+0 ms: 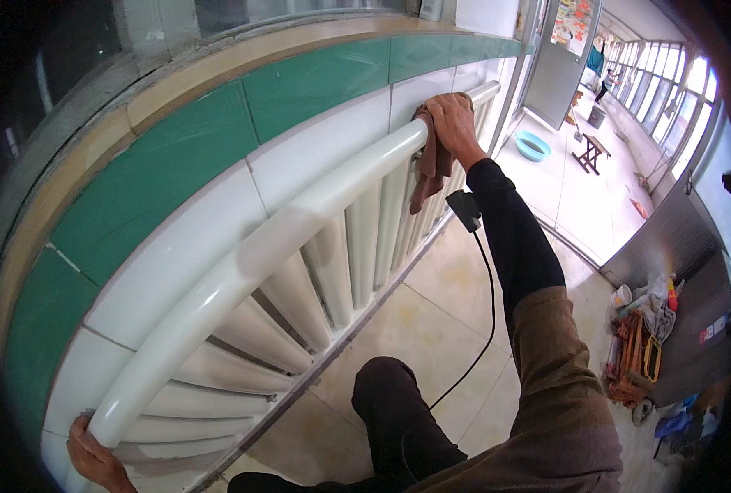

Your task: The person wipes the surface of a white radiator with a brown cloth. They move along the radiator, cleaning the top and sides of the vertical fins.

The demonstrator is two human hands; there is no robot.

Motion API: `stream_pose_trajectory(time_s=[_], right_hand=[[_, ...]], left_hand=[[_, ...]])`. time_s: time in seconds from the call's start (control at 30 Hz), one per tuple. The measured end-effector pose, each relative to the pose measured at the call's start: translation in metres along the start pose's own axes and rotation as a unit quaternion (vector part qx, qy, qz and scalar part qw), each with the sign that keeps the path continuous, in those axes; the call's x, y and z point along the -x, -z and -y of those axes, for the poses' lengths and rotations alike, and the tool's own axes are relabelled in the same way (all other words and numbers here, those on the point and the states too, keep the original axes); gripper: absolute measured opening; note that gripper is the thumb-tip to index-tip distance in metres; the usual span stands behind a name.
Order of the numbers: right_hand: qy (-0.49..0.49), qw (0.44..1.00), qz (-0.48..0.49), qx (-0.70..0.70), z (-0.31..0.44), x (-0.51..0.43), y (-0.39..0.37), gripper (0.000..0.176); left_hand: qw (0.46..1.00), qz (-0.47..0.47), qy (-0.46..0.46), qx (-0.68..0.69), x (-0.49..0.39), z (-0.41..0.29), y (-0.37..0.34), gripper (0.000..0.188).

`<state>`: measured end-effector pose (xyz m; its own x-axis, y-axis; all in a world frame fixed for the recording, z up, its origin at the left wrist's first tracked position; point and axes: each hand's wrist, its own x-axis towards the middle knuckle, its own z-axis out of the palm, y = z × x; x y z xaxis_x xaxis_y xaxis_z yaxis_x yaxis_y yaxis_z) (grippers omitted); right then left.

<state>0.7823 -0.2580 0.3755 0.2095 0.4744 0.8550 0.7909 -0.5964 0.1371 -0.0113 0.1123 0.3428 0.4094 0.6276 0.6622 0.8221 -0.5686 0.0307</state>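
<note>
A white column radiator (356,265) stands against the tiled wall, with a thick round pipe (365,179) along its top. At the pipe's far part, my right hand (451,122) presses a brown cloth (433,169) over it; the cloth's loose end hangs down in front of the columns. My left hand (93,455) is wrapped around the near end of the same pipe, at the lower left, its fingers partly hidden. Beside my right forearm hangs a small black device (464,209) on a black cable (491,296).
Green and white tiles (316,86) run under the window ledge (340,28). Past the open doorway are a blue basin (532,145), a wooden folding stool (592,154) and a distant person (604,85). Bags and orange-brown items (630,357) lie at right. My knee (390,394) is below.
</note>
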Motion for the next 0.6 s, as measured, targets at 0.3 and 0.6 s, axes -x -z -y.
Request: stream_pose_trajectory(time_s=[0.3, 0.6], right_hand=[[-0.002, 0.997, -0.031, -0.072, 0.049, 0.003, 0.018, 0.03], [0.051, 0.99, -0.054, -0.124, 0.106, 0.004, 0.041, 0.023]], left_hand=[[0.995, -0.064, -0.063, 0.048, -0.004, -0.038, 0.008, 0.044], [0.991, -0.099, -0.078, 0.034, -0.005, -0.045, 0.006, 0.041]])
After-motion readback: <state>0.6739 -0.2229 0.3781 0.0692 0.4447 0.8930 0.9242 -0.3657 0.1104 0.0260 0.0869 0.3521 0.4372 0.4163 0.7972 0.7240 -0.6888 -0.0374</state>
